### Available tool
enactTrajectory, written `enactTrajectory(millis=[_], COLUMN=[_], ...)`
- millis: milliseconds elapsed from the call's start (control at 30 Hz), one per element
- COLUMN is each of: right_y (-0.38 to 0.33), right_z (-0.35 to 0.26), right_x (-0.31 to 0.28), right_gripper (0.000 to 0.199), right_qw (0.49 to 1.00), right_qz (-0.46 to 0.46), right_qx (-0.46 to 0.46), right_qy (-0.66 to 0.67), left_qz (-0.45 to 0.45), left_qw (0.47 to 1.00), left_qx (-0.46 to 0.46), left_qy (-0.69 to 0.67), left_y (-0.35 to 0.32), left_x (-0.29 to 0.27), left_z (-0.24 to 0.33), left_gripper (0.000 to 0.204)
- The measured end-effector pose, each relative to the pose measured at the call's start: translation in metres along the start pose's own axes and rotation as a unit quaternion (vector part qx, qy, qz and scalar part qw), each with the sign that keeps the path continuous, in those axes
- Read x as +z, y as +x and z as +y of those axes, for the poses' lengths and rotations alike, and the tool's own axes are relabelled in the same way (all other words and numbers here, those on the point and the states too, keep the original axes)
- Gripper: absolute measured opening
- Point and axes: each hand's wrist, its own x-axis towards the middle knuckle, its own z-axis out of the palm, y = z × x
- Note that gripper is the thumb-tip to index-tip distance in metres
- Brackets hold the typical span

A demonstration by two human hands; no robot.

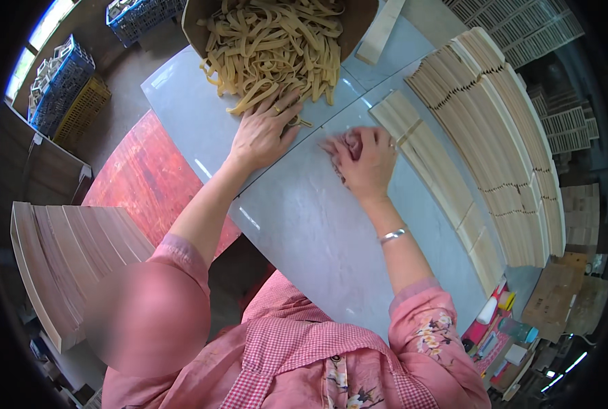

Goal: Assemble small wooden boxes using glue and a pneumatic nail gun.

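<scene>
A heap of flat, tan-yellow bands, looking like wide rubber bands, spills from a brown open container onto the grey tabletop. At the heap's near edge lies my left hand, palm down with fingers spread, touching the lowest bands; a small loop pokes out beside its fingers. To the right, my right hand is closed round a crumpled pinkish-brown cloth pressed on the table. The cloth is slightly blurred. Just right of that hand runs a row of pale wooden slats.
Long stacks of grooved wooden strips line the table's right side. A single board lies at the back. On the left are a red board, stacked curved panels and blue crates. Small bottles stand at lower right.
</scene>
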Motion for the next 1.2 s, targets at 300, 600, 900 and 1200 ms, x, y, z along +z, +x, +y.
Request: enactTrajectory(millis=[300,600,900,1200], right_y=[0.047,-0.078,-0.032,-0.201], right_z=[0.012,-0.076,-0.075,-0.075], right_x=[0.045,0.013,0.053,-0.048], right_gripper=[0.035,0.026,0.023,0.014], right_qw=[0.993,0.952,0.962,0.973], right_qz=[0.097,-0.07,-0.036,-0.003], right_qx=[0.008,-0.234,-0.208,-0.136], right_qy=[0.061,0.186,0.171,0.186], left_qz=[-0.001,0.019,0.044,0.006], left_qw=[1.0,1.0,0.997,0.998], left_qx=[0.0,0.004,0.009,0.029], left_qy=[-0.02,-0.016,-0.061,0.049], left_y=[0.009,0.002,0.004,-0.001], left_x=[-0.005,0.006,0.016,0.027], left_z=[0.007,-0.005,-0.013,-0.047], left_gripper=[0.042,0.037,0.037,0.05])
